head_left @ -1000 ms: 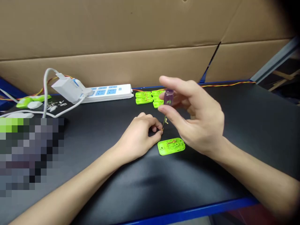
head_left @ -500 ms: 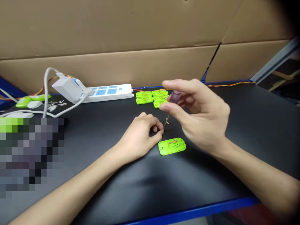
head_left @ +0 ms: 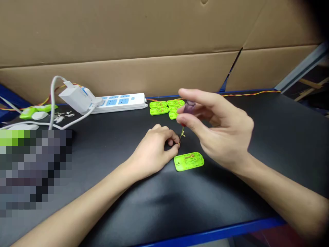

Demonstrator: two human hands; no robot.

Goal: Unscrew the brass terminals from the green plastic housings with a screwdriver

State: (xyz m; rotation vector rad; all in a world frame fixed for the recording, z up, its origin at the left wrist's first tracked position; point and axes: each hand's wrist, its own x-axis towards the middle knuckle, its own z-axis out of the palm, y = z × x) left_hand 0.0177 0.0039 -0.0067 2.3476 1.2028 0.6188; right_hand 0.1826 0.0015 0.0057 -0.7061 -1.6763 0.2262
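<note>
Screwdriver [head_left: 189,106]: in the person's right hand, just beyond the near shell [head_left: 189,161], purple handle up, shaft tilted, tip down by the left fingertips. Cardboard [head_left: 128,34] stands as a wall well beyond the near shell. Black table [head_left: 285,137] is under the near shell; its blue edge [head_left: 213,233] runs on the person's side of it. Right hand [head_left: 223,127] raised, right of and beyond the near shell; thumb and fingers clamped on the handle, index stretched past it, can't tell if index touches. Left hand [head_left: 156,147] on the table, left of and slightly beyond the near shell; thumb and index pinched together on a small part [head_left: 179,144], other fingers curled. Strip [head_left: 119,103], white with blue sockets, well beyond and left of the near shell. Charger [head_left: 74,98] at the strip's left end, white cable [head_left: 52,99] looping from it. Far shells [head_left: 159,111], green, grouped beyond the near shell, partly behind the right hand. Near shell lies flat, hollow side up, copper-coloured piece inside. White bits [head_left: 59,118] scattered far left of the near shell. Pale piece [head_left: 183,133] beside the shaft, beyond the near shell. Part at the tip: copper-coloured, mostly hidden, too small to make out.
</note>
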